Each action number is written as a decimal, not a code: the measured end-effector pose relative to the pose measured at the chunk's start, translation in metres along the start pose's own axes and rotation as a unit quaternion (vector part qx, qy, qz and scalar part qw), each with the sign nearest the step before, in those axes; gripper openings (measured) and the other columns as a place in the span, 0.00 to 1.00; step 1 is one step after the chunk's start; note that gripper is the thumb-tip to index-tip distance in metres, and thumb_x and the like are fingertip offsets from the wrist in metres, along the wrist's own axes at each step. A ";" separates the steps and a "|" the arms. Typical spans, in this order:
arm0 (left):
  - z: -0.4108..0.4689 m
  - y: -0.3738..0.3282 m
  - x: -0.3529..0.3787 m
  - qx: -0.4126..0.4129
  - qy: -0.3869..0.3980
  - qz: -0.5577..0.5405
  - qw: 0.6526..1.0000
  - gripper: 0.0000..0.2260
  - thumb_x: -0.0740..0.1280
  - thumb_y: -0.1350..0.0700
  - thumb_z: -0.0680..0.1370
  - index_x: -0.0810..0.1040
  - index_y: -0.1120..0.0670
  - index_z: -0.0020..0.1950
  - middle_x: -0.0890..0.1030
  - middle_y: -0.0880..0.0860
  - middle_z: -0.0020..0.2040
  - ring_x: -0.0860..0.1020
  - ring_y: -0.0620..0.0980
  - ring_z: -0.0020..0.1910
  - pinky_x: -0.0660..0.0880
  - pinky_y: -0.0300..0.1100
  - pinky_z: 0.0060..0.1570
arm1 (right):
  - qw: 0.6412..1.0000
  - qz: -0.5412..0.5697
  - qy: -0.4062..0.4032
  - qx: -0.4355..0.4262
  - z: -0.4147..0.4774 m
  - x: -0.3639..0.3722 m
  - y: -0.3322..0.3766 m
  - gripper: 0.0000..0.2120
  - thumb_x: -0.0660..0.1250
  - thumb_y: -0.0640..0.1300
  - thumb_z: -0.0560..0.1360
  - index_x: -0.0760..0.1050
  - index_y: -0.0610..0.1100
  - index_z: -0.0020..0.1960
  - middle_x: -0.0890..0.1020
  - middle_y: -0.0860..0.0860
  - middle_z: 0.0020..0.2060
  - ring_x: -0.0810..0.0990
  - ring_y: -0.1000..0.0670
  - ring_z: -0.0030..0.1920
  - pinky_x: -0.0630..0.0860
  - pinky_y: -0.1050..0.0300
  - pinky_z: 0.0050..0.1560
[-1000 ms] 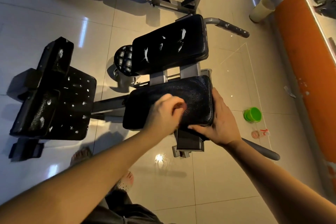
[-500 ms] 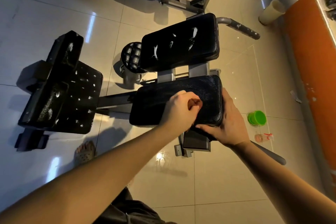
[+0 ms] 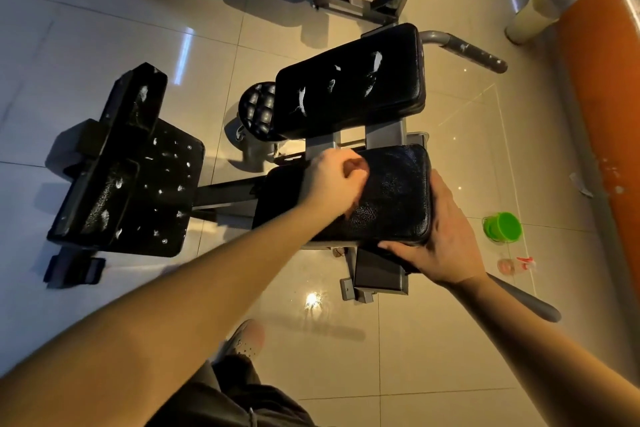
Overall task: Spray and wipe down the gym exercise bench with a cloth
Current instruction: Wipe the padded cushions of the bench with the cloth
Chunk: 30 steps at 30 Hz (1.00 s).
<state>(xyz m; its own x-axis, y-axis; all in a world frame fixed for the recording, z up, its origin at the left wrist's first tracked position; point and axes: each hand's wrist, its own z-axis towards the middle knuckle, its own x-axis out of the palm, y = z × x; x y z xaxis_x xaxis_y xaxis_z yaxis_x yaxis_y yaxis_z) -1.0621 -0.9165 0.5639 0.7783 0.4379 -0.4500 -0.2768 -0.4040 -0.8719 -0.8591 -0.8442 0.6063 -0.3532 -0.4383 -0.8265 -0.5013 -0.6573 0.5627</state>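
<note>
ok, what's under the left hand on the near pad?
Only the near pad, glossy black vinyl, shows around the curled left hand. Whatever the fist holds or covers is hidden from this view.

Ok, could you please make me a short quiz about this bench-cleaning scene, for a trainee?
1. True or false: the far pad carries white foam streaks.
2. The right hand grips the near pad at: A) its right end B) its left end C) its middle.
3. Fill in: the green cup stands on the ___, to the right of the near pad.
Key: 1 true; 2 A; 3 floor.
</note>
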 end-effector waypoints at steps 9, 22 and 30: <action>0.006 0.105 -0.051 -0.141 -0.049 0.115 0.982 0.07 0.70 0.54 0.79 0.82 0.50 0.56 0.83 0.51 0.50 0.81 0.54 0.52 0.75 0.45 0.47 | 1.000 -0.010 0.000 0.007 -0.001 0.000 -0.007 0.60 0.79 0.66 0.65 0.49 0.46 0.83 0.65 0.54 0.77 0.71 0.55 0.71 0.74 0.58 0.68; -0.013 0.039 -0.020 0.075 0.011 0.081 0.994 0.10 0.69 0.54 0.81 0.82 0.53 0.61 0.79 0.49 0.54 0.76 0.48 0.55 0.74 0.43 0.56 | 1.000 0.006 -0.001 0.012 0.000 -0.002 0.001 0.56 0.78 0.66 0.66 0.52 0.47 0.82 0.68 0.53 0.74 0.72 0.59 0.68 0.73 0.64 0.65; 0.035 0.019 -0.010 -0.036 -0.055 0.067 0.996 0.06 0.69 0.53 0.80 0.84 0.52 0.53 0.83 0.51 0.46 0.81 0.50 0.47 0.75 0.39 0.45 | 1.000 -0.006 0.000 0.017 -0.002 -0.003 0.000 0.58 0.75 0.71 0.66 0.50 0.46 0.83 0.66 0.53 0.75 0.71 0.59 0.67 0.71 0.67 0.65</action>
<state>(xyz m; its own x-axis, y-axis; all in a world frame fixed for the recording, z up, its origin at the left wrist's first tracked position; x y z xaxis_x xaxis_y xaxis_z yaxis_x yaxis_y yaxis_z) -1.0953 -0.9004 0.5449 0.6689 0.4600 -0.5840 -0.3302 -0.5199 -0.7878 -0.8565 -0.8444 0.6088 -0.3465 -0.4314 -0.8329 -0.5323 -0.6407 0.5533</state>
